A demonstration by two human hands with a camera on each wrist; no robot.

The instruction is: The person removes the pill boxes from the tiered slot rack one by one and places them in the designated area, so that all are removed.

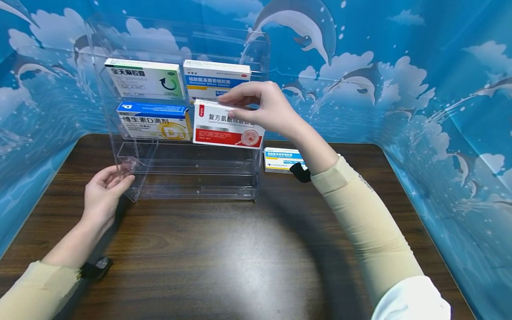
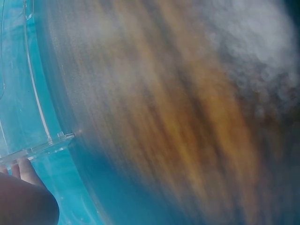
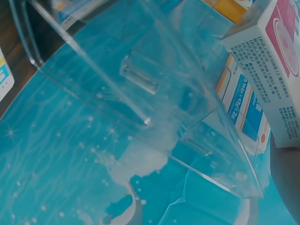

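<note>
The red and white box is at the front of the clear rack, pinched by the right hand. The blue and yellow box sits just beside it. The left hand holds the rack's side.

a dark, wood-grained table spread wide, a pale gleam on its near half. a blue-and-white carton lay on the table, toward its far edge. over the table's far side showed a green-and-white carton, a d3 carton and a blue-banded carton. blue cloth hung behind the table and along both its sides — printed with white clouds and grey dolphins, the largest high above the table's far edge.
</note>
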